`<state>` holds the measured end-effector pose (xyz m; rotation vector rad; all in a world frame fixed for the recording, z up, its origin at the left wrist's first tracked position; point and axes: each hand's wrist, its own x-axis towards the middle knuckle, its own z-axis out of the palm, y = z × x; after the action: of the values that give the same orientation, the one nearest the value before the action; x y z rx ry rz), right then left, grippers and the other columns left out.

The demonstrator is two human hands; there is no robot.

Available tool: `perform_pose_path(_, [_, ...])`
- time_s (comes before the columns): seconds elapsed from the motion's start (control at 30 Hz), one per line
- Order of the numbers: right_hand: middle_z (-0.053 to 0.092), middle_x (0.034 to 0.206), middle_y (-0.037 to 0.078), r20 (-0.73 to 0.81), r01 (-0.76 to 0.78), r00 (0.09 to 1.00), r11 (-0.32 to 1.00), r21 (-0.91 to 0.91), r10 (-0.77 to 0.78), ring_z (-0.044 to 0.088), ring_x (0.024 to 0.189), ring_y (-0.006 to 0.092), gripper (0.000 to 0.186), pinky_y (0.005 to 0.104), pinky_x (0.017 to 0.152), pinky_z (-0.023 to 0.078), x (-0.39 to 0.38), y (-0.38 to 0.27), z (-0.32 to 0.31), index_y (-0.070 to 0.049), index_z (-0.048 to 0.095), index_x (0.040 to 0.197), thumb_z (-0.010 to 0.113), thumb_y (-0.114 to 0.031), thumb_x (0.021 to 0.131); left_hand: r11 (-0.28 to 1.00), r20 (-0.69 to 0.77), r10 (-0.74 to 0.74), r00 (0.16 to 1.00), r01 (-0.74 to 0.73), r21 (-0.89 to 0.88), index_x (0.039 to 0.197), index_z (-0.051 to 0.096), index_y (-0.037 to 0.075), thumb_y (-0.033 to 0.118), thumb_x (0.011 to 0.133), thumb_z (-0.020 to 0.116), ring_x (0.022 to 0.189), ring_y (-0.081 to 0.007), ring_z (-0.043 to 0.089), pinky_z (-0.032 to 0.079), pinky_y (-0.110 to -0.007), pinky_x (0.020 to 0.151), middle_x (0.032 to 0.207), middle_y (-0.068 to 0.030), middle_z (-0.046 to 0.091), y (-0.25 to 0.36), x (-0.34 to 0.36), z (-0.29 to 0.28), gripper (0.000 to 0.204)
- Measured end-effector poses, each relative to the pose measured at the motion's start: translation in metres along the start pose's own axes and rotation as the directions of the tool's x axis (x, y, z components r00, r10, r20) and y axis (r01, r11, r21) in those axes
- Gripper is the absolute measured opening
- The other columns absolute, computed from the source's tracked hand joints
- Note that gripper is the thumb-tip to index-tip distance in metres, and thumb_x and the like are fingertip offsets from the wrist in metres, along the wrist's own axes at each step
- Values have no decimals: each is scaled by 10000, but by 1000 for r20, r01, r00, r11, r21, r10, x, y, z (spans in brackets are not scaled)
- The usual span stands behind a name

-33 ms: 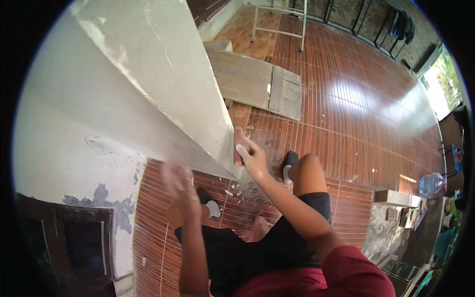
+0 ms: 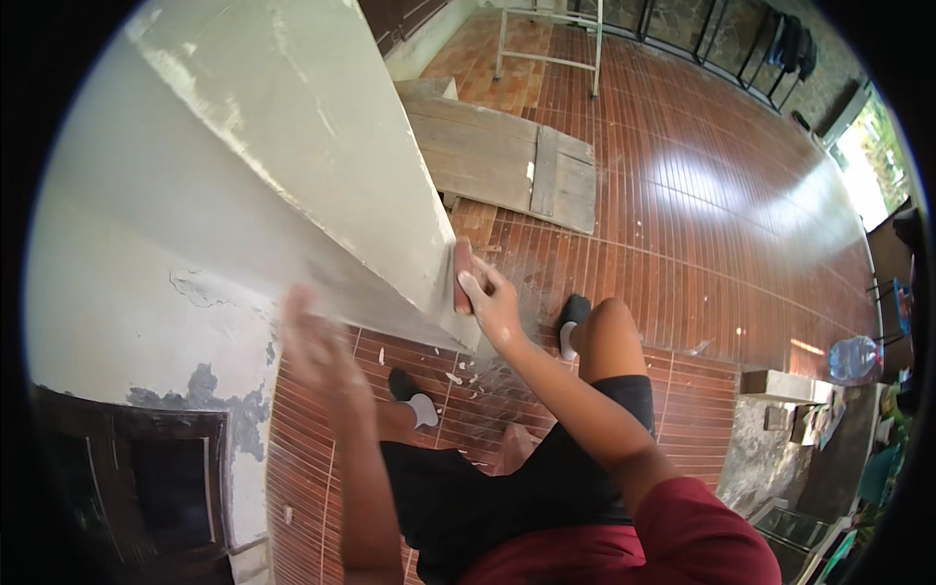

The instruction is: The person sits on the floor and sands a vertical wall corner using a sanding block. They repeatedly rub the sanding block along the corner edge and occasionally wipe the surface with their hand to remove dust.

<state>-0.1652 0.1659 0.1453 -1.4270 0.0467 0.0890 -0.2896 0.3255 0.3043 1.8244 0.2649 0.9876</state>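
A pale plastered pillar [image 2: 322,127] with chipped, scraped edges rises at the left. My right hand [image 2: 494,302] grips a reddish-brown block [image 2: 462,278], perhaps a sanding block, and holds it against the pillar's right side near its lower end. White dust coats the fingers. My left hand [image 2: 317,341] is raised beside the pillar's left face, close to the wall; motion smears its fingers, and I cannot make out anything in it. Pale chips [image 2: 458,375] lie on the tiles below the pillar.
A weathered wooden board [image 2: 478,156] lies behind the pillar, near a white metal frame [image 2: 551,58]. The left wall [image 2: 166,351] has peeling patches above a dark wooden panel [image 2: 136,478]. A clear plastic bottle [image 2: 855,360] and a concrete ledge [image 2: 785,387] are at right.
My left hand has shifted left, toward the wall. My right hand and the block have slid slightly up and left along the pillar.
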Motion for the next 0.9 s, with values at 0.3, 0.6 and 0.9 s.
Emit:
perform_pose_path(0.3, [613, 766, -12, -122, -47, 991, 999, -6, 46, 526, 690, 66, 477, 237, 632, 467, 36, -26, 33, 59, 625, 1330, 735, -188, 937, 629, -111, 776, 620, -754, 188, 1564, 150, -38, 163, 901, 655, 1478, -407, 264, 277, -515, 1212, 1594, -286, 188, 94, 157, 73, 857])
perform_pose_path(0.6, [708, 854, 85, -215, 14, 977, 997, 75, 3, 623, 770, 83, 501, 257, 732, 531, 61, -22, 31, 4, 626, 1345, 761, -169, 894, 658, -105, 742, 663, -689, 304, 1573, 186, -23, 187, 1002, 492, 1350, -299, 460, 443, -432, 1123, 1550, -217, 315, 72, 149, 53, 682])
perform_pose_path(0.9, [717, 976, 168, -208, 115, 974, 989, 98, -92, 715, 812, 164, 617, 296, 666, 579, 62, -16, 23, 64, 540, 1384, 759, -194, 868, 438, 62, 824, 564, -701, 564, 1556, 204, -32, 259, 1052, 438, 1370, -296, 435, 462, -433, 1104, 1547, -212, 292, 68, 154, 42, 627])
